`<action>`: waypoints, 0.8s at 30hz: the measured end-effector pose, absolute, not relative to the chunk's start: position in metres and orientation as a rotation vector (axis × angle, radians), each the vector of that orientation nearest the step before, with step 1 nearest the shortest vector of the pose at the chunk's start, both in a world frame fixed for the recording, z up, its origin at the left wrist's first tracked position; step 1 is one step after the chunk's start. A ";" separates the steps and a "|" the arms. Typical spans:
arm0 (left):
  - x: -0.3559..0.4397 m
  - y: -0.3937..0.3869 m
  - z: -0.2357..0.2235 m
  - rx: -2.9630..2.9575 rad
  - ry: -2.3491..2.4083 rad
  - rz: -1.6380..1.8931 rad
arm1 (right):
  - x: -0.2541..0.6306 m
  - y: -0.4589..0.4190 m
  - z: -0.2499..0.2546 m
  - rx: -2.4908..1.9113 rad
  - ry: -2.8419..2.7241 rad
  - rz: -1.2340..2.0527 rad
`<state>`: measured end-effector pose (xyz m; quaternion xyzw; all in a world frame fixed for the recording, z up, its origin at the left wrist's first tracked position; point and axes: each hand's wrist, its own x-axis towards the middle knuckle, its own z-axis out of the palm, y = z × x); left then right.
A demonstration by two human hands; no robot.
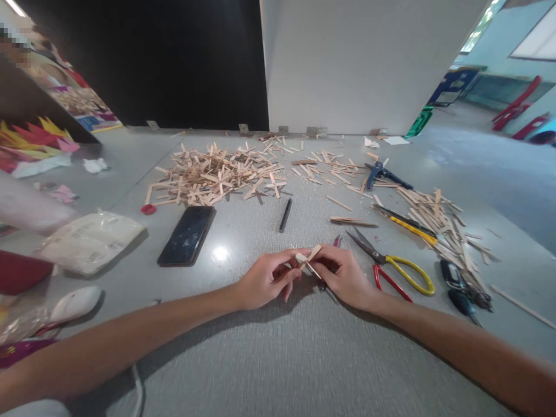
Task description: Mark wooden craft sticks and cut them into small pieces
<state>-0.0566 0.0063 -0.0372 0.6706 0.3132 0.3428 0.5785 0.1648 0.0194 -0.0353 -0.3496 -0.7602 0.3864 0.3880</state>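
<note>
My left hand (pixel 266 279) and my right hand (pixel 343 277) meet over the grey table (pixel 278 347), both pinching small wooden stick pieces (pixel 307 259) that cross each other between the fingertips. A red-handled tool (pixel 336 241) pokes out behind my right hand; I cannot tell if that hand holds it. Scissors with red and yellow handles (pixel 393 269) lie just right of my right hand.
A big pile of wooden sticks (pixel 212 174) lies at the back, more sticks (pixel 438 223) at the right. A black phone (pixel 187 235), a black pen (pixel 285 215), blue pliers (pixel 382 174), a yellow cutter (pixel 408 226), keys (pixel 460 286), a plastic bag (pixel 89 240) and a white mouse (pixel 76 302) surround the hands.
</note>
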 end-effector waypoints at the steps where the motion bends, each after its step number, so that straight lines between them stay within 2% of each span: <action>1: -0.057 0.006 -0.037 1.560 0.734 0.791 | 0.165 0.020 -0.035 -0.872 -1.939 0.976; 17: -0.056 0.006 -0.036 1.459 0.770 0.738 | 0.167 0.020 -0.037 -0.761 -1.999 0.888; 24: -0.055 0.006 -0.036 1.414 0.755 0.762 | 0.167 0.021 -0.036 -0.786 -1.966 0.961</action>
